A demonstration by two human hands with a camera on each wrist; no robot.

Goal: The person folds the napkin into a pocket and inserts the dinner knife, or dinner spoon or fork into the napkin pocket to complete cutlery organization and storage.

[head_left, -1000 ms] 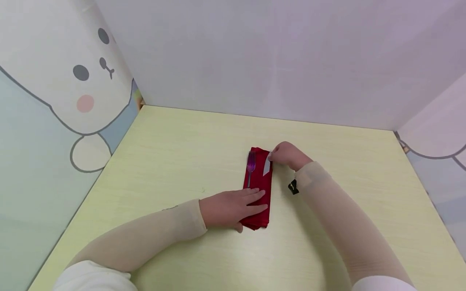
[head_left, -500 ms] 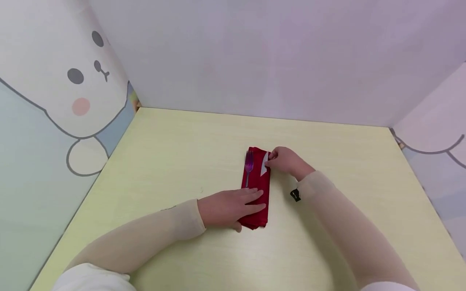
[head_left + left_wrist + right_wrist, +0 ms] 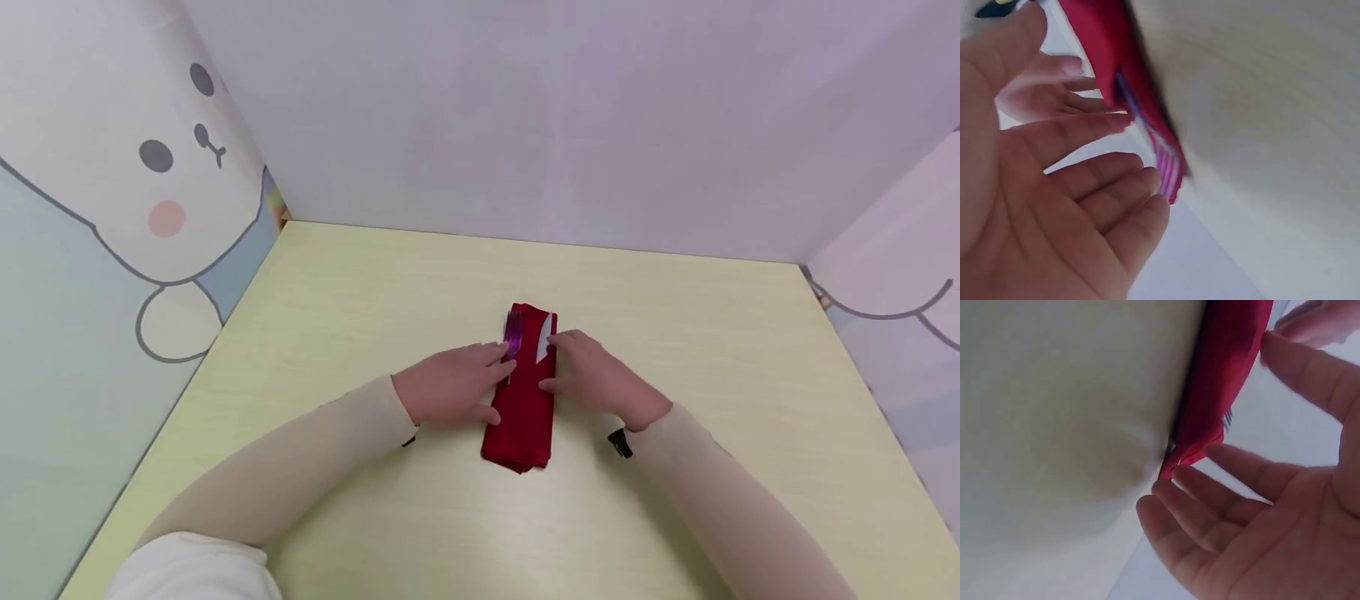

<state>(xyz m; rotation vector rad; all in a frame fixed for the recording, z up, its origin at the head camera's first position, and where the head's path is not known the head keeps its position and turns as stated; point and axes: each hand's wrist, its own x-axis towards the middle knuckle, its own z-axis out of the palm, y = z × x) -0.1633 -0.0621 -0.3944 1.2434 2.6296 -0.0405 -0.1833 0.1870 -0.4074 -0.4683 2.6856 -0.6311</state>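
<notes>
A folded red cloth napkin [image 3: 521,425] lies lengthwise on the table, its pocket holding a fork [image 3: 513,325] with purple-tinted tines. Beside the fork, a pale, flat, pointed piece [image 3: 544,335] like a knife blade sticks out of the same pocket. My left hand [image 3: 453,385] is at the napkin's left edge, its loosely extended fingertips overlapping the fork's neck. At the opposite edge is my right hand [image 3: 600,375], fingers relaxed and slightly bent, the fingertips right by the pale piece. In the left wrist view, the fork tines [image 3: 1167,165] show beyond the fingers. Neither hand grips anything.
The pale yellow wooden table [image 3: 375,292] extends on all sides of the napkin. A plain whitish wall [image 3: 525,125] rises along its back edge. Side panels with a cartoon animal print [image 3: 172,175] border it left and right.
My left hand has left the napkin's lower part and moved up and left to the fork. My right hand has let go of the pale piece, moved slightly toward me and spread its fingers.
</notes>
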